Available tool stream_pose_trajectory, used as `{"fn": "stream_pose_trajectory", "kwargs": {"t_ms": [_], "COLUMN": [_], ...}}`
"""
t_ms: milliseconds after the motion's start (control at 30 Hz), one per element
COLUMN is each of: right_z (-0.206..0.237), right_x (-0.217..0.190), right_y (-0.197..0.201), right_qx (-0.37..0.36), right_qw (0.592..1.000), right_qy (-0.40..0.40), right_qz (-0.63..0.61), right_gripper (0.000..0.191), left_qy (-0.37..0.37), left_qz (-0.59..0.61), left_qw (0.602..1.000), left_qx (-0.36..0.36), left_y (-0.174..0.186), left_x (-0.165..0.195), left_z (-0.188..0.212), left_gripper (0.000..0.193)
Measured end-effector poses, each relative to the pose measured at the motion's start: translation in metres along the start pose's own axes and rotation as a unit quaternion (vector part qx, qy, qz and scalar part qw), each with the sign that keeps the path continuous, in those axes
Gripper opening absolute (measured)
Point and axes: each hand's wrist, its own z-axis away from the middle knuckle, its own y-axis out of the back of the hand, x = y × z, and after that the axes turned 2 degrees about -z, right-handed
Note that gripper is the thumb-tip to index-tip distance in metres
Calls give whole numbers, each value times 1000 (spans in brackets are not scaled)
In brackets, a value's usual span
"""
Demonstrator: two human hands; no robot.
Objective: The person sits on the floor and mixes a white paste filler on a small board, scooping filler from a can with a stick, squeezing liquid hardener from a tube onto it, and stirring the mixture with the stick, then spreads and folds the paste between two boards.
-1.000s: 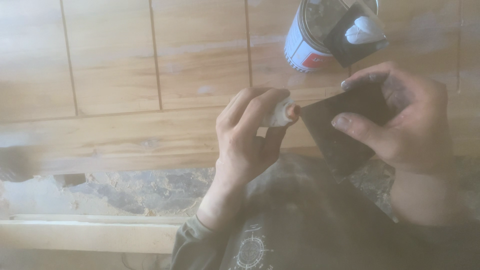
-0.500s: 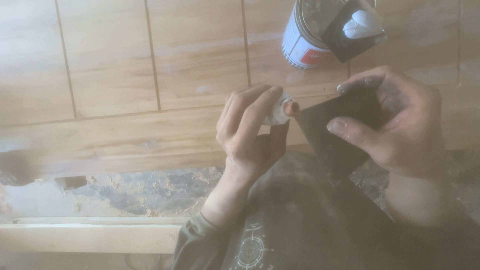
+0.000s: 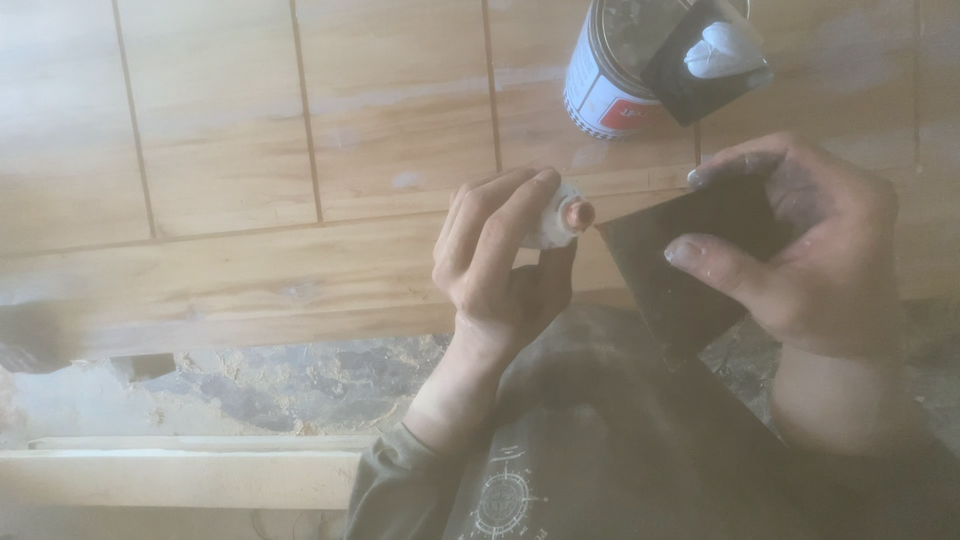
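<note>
While our left hand pinches a small whitish lump of filler between thumb and curled fingers, the piece sits right at the fingertips, its reddish-brown tip pointing toward the dark flat scraper blade in our right hand. Gap between lump and the blade's near corner is small: just beside, not clearly touching. Right thumb lies across the blade face, fingers wrapped over the top edge, so it's clamped flat; blade's long axis runs diagonally, down toward our lap. Lump lies to the left of the blade, level with its upper corner. Left hand is the nearer one to it, obviously, since it holds it. Above, well apart, a round tin lies tilted on the wooden panel, with a second dark blade carrying a white dab resting over its mouth.
</note>
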Motion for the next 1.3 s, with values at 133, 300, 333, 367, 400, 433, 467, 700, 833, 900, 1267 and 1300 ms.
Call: {"fn": "stream_pose_trajectory", "kwargs": {"t_ms": [133,300,333,367,400,433,467,700,833,900,1267,1300], "right_z": [-2,-4,-4,-4,-4,-4,-4,-4,-5,-5,-3,-3], "right_x": [-1,-2,-1,0,0,1,2,6,5,5,6,6], "right_y": [-1,2,3,3,4,4,5,6,6,5,4,4], "right_qx": [13,-9,-8,-7,-6,-7,-7,-10,-13,-8,2,3], "right_qw": [999,1000,1000,1000,1000,1000,1000,999,999,999,999,999], "right_qy": [-31,-1,-2,-3,-5,-7,-8,-26,-25,-24,-24,-28], "right_qz": [-19,0,5,11,17,10,3,-18,-27,-47,-21,-26], "right_gripper": [38,36,38,39,40,39,38,37,37,36,37,37], "left_qy": [8,28,32,35,38,40,42,23,5,3,15,15], "left_qz": [11,43,44,44,45,45,46,42,54,51,36,33], "left_qw": [1000,999,998,998,998,997,997,998,997,998,998,998], "left_qx": [0,-17,-25,-30,-35,-37,-39,-42,-46,-48,-49,-47], "left_y": [0,1,2,2,3,3,3,1,1,1,0,-1], "left_x": [2,3,3,3,3,3,3,3,1,1,1,1], "left_z": [1,1,0,0,0,0,0,-1,-2,-2,-2,-2], "left_gripper": [29,29,29,29,28,28,29,28,29,30,29,29]}}
